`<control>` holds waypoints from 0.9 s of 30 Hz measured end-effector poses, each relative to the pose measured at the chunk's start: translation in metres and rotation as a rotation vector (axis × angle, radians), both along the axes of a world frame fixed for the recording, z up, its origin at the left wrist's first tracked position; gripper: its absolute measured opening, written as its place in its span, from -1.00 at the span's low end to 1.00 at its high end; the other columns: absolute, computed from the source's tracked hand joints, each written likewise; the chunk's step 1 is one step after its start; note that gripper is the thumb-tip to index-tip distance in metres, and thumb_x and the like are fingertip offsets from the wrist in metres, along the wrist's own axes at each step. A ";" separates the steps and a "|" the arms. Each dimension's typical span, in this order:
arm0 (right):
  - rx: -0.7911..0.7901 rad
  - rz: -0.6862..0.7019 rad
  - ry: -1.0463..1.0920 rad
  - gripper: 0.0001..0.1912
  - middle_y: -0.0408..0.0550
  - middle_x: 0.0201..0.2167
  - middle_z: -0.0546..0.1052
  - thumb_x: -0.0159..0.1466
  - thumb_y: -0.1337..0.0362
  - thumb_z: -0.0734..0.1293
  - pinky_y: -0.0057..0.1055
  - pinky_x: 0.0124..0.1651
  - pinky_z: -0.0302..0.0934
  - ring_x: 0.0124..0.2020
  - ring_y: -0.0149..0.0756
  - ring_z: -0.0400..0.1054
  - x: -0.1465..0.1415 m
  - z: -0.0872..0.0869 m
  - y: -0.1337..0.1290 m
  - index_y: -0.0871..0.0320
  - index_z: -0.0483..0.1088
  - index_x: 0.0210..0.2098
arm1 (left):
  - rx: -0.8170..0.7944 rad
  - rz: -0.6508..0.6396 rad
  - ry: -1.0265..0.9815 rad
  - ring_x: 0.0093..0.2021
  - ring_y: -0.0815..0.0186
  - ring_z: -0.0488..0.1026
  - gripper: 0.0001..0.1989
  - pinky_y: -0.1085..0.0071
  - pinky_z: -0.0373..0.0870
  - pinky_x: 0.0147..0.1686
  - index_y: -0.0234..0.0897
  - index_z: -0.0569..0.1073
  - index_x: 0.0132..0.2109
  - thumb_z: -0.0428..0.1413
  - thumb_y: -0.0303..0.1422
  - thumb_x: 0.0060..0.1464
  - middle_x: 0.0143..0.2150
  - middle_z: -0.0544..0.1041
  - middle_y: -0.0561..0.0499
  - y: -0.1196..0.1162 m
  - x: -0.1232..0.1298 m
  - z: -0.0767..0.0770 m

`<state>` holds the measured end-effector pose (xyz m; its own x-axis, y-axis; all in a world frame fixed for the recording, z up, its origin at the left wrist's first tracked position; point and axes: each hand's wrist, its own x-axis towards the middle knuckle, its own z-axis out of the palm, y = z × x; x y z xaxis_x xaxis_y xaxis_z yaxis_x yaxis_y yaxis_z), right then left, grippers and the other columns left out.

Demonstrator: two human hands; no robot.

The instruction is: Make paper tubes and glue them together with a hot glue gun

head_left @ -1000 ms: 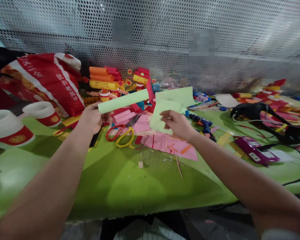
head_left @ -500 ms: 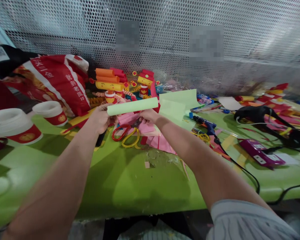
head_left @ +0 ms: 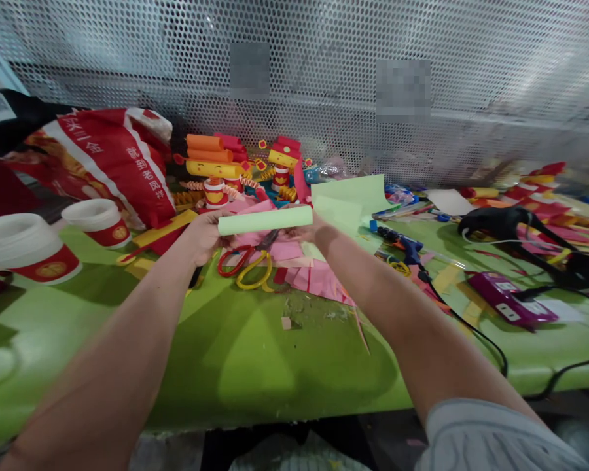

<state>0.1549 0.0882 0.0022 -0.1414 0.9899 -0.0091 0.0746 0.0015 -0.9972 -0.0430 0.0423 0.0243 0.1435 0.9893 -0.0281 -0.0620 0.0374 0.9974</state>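
A pale green paper roll point(head_left: 265, 221) lies level between my hands above the cluttered middle of the table. My left hand point(head_left: 209, 237) is closed on its left end. My right hand point(head_left: 311, 229) is closed at its right end, its fingertips partly hidden behind the roll. Just beneath are scissors point(head_left: 253, 267) with one red and one yellow handle, blades partly covered by the roll. Pink paper pieces point(head_left: 319, 281) lie under and beside the scissors. Behind my right hand stand pale green paper sheets point(head_left: 348, 196).
At the back are paper figures point(head_left: 214, 167) in red, yellow and orange. Paper cups point(head_left: 98, 222) and a red bag point(head_left: 112, 163) occupy the left. On the right lie a blue glue gun point(head_left: 405, 245), a purple box point(head_left: 513, 301) with a cable, and a black strap point(head_left: 500, 226).
My right hand has moved from below the roll up to its right end. The roll has shifted slightly right and down and sits more level. The scissors stay on the table.
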 end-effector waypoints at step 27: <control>-0.022 -0.134 0.401 -0.80 -0.28 -0.63 0.36 -0.13 0.28 0.43 -0.51 -0.50 0.21 -0.57 -0.49 0.24 0.060 0.002 -0.083 0.11 0.30 -0.57 | 0.043 -0.077 -0.021 -0.74 0.45 0.29 -0.82 0.54 0.21 -0.73 -0.32 0.53 -0.49 0.20 -0.60 -0.39 -0.73 0.42 0.10 -0.018 0.043 -0.012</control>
<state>0.2144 0.0051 0.0044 -0.0084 1.0000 -0.0012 -0.3210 -0.0038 -0.9471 0.0001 0.0245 0.0121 0.2188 0.9756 0.0182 -0.0814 -0.0003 0.9967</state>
